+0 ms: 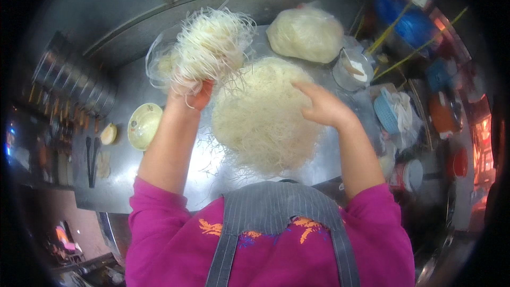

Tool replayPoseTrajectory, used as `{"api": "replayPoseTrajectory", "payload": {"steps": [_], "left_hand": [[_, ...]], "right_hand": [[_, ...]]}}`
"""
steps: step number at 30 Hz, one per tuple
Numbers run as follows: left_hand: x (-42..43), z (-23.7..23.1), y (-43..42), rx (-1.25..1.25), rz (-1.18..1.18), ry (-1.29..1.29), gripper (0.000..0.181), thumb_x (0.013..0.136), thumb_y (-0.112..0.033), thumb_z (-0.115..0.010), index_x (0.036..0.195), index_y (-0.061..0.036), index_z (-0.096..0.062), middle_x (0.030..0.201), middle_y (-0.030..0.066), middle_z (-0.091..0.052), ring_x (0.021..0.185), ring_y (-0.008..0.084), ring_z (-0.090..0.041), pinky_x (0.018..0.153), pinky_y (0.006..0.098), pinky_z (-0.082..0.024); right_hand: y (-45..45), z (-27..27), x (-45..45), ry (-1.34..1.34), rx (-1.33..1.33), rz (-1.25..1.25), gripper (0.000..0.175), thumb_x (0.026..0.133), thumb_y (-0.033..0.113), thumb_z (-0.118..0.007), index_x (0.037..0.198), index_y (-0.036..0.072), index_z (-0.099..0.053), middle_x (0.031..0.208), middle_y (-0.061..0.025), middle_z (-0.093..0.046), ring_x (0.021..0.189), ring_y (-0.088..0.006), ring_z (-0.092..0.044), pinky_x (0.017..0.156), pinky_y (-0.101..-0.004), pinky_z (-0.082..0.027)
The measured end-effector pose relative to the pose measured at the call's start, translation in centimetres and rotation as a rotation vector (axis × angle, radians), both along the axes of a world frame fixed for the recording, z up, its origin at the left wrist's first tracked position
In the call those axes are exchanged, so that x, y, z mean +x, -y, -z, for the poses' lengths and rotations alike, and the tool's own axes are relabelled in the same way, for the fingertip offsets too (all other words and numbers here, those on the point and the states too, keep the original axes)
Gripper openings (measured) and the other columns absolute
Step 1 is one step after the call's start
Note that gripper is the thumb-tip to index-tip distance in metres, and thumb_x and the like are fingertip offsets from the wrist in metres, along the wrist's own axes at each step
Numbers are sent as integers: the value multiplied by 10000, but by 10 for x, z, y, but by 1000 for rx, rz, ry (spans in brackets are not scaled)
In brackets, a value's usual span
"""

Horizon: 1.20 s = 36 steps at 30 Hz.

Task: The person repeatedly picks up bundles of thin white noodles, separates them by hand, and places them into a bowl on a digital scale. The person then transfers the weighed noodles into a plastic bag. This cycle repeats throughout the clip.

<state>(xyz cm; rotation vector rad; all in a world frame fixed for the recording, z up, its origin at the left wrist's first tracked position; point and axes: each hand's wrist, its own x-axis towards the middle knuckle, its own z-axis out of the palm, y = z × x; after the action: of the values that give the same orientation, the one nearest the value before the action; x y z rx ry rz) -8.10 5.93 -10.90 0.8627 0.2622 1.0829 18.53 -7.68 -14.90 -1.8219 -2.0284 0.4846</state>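
Note:
A large heap of thin pale rice noodles [265, 119] lies on the metal worktop in front of me. My left hand [195, 93] holds a loose bundle of the same noodles [215, 44] up at the heap's far left, palm under it, with strands sticking out all round. At the heap's right side is my right hand [322, 103], its thumb and a finger apart and nothing seen in its grasp. Its fingertips are at the heap's edge; whether they press into the strands I cannot tell. Behind the bundle, a clear plastic bag [157, 65] is partly hidden.
A full, pale plastic bag [305, 36] stands at the back, beside a clear tub [352, 69] of white powder. Left of my arm are a yellow-green bowl [145, 125] and dark tongs [92, 161]. A blue basket [386, 111] sits at right. Stray strands litter the steel worktop [167, 177].

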Motion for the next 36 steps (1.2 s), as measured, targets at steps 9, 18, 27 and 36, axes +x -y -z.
{"api": "replayPoseTrajectory", "payload": {"steps": [9,18,27,36], "left_hand": [[16,33,23,-44,87,-192,423,765,-155,-682,1140,-20,-542,1036,97,-612,886,202,-616,751,327,-513],[-17,50,17,682,6,-1018,283,764,-147,-670,998,-1,-607,907,116,-650,810,198,-617,709,302,-483],[-17,58,19,-301,73,-191,272,810,-79,-613,1072,-12,-582,1013,96,-614,881,184,-613,739,303,-501],[-26,56,22,906,396,-1254,327,726,-196,-660,984,-5,-597,935,181,-624,864,330,-582,751,358,-459]], "right_hand": [[-22,2,-93,-1050,-390,114,354,869,233,-549,1185,74,-538,1040,-70,-620,942,-242,-586,845,-340,-452],[-20,-46,-77,35,302,-326,193,889,224,-522,952,60,-602,887,-118,-636,769,-299,-597,680,-355,-477],[-20,24,-107,-619,-123,69,246,911,248,-490,986,40,-597,959,-141,-629,868,-279,-607,761,-348,-468],[-28,-31,-80,-56,124,-431,110,806,170,-619,840,66,-635,795,-91,-628,707,-247,-595,635,-338,-472]]}}
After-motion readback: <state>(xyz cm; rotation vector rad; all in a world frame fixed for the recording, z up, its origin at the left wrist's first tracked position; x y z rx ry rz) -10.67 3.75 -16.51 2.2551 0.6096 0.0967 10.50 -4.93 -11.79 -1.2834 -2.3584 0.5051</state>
